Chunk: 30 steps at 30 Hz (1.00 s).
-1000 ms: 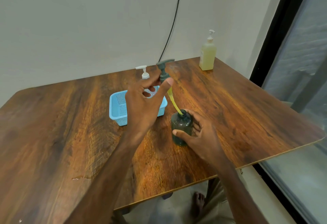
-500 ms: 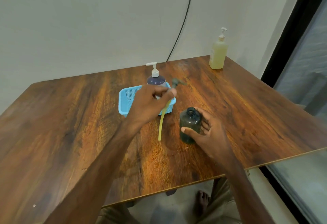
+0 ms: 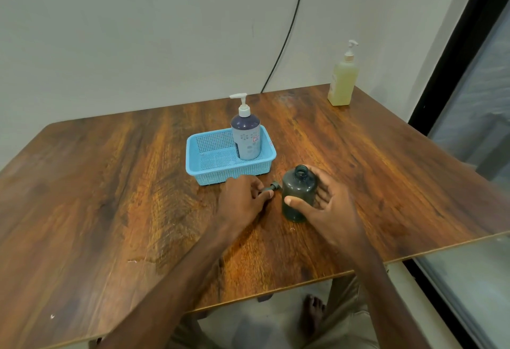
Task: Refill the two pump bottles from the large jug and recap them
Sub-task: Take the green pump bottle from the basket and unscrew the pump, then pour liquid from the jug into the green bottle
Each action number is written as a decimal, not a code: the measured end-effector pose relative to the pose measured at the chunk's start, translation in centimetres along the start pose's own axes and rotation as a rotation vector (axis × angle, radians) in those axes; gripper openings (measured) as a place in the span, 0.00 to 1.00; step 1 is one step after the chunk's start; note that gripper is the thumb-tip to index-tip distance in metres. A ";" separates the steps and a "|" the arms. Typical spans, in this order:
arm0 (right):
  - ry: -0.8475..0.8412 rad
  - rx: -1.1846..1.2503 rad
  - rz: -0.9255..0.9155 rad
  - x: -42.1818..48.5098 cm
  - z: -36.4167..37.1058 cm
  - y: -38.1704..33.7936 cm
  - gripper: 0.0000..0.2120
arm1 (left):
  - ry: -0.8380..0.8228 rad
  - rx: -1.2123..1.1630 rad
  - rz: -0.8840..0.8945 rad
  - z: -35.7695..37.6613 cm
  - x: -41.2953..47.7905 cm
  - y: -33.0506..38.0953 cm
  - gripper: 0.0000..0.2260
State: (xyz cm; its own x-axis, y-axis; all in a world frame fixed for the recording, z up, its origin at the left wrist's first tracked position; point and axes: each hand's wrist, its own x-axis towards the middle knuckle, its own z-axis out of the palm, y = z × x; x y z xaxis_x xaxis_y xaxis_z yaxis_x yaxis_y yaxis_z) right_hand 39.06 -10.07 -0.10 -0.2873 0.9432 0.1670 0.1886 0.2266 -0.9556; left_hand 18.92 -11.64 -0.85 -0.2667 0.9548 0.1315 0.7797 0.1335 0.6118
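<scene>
- Two hands are at work near the front of the tabletop (image 3: 110,183): the right hand (image 3: 327,212) has its grip wrapped round the dark bottle (image 3: 298,192), which stands upright with its neck uncapped, and the left hand (image 3: 242,199) lies low on the wood with its fingers closed on the pump head (image 3: 271,187), just beside the bottle.
- The pump's tube is hidden under the left hand; if it is wet, it could smear the wood or pick up dirt there.
- The pump lies close to the bottle's foot, so a careless sweep of either hand might knock it along or tip the open bottle.
- The second bottle (image 3: 245,134) stands capped in the blue basket (image 3: 204,155), near the left hand; reaching past it may topple it.
- No large jug shows; a yellow bottle (image 3: 343,81) stands at the far corner. Pouring into so narrow a neck risks a spill unless the right hand steadies the bottle.
</scene>
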 end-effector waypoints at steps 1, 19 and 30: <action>0.001 0.001 0.002 0.0 0.0 0.0 0.39 | 0.023 0.010 0.025 0.1 -0.1 -0.1 0.08; -0.014 -0.101 -0.018 0.9 -1.2 -0.1 0.40 | 0.221 0.076 0.204 -1.0 -1.8 1.6 0.13; 0.057 -0.239 -0.021 1.1 -2.9 -0.2 0.38 | 0.106 -0.232 0.257 0.1 0.0 5.0 0.10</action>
State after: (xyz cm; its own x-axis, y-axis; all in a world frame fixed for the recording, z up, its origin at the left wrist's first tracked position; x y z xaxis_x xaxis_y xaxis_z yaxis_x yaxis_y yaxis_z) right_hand 41.43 -8.42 0.98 -0.2413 0.9483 0.2060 0.4021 0.2909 -0.8682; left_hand 22.84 -10.91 2.11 -0.1452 0.9150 0.3765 0.6826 -0.1829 0.7076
